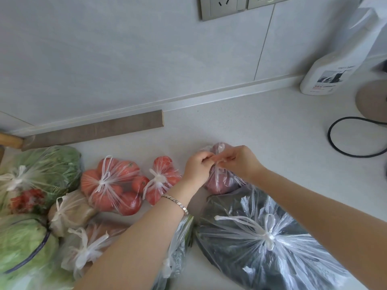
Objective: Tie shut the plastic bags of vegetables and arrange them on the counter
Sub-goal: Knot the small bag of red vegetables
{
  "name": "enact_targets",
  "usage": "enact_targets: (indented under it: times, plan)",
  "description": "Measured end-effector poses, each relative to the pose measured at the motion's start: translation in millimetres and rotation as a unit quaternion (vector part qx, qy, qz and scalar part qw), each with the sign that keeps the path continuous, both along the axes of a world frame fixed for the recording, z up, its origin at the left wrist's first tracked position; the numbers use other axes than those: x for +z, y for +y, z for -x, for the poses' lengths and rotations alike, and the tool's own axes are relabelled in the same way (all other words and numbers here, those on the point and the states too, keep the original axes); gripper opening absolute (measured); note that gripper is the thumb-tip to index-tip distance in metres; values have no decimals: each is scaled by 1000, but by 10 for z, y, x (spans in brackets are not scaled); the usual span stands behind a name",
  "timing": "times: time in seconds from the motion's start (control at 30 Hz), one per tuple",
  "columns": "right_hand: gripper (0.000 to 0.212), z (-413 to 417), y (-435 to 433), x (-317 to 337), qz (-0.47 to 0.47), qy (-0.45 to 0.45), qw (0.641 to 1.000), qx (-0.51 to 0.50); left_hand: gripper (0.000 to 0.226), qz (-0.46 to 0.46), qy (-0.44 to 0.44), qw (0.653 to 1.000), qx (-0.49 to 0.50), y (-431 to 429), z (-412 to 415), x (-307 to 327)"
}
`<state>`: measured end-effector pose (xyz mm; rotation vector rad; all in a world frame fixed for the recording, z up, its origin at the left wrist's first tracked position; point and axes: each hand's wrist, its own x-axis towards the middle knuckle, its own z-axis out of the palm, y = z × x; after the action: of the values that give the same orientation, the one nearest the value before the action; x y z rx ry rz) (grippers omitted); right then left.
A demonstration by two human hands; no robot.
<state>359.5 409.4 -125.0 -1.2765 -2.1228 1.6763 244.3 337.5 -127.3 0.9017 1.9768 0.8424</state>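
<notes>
Pale speckled counter (pixel 261 130) runs under a grey tiled wall, and on it, near the middle, sits a small plastic bag of purple-red vegetables (pixel 222 181). Both hands meet directly over its neck: the left hand (pixel 198 167) and right hand (pixel 240 162) each have fingers pinched together on the bag's white handles, which are drawn up between them, the bag's body lying just below and slightly toward the person. A silver bracelet (pixel 177 203) circles the left wrist.

Touching the bag on its near side lies a large knotted bag of dark vegetables (pixel 261 243). Just left of the left hand is a small tied bag of tomatoes (pixel 162 181), then a bigger tied tomato bag (pixel 113 185). Farther left, tied bags of leafy greens (pixel 41 170), potatoes (pixel 69 212) and cabbage (pixel 23 243) crowd together.

Well apart, at the right edge, stand a white spray bottle (pixel 333 70) and a looped black cable (pixel 354 137).
</notes>
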Motion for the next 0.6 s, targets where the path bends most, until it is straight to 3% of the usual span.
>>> enact_targets:
  times: [0.07, 0.13, 0.2, 0.3, 0.4, 0.6]
  plan:
    - [17, -14, -101, -125, -157, 0, 988, 0, 24, 24, -16, 1000, -12, 21, 26, 26]
    - [12, -22, -160, -234, -316, 30, 948, 34, 24, 40, -25, 998, -28, 28, 61, 27]
    - [4, -13, -160, -245, -387, 17, 921, 50, 23, 52, -29, 998, -26, 29, 73, 24]
    - [22, -15, -149, -254, -429, -63, 896, 97, 19, 49, -6, 999, -12, 32, 66, 21]
    - [19, -53, -171, -249, -467, -127, 865, 131, 21, 27, 94, 995, -21, 41, 57, 7]
    - [5, -106, -295, -197, -431, -184, 869, 159, 28, 52, 206, 977, -7, 39, -9, -78]
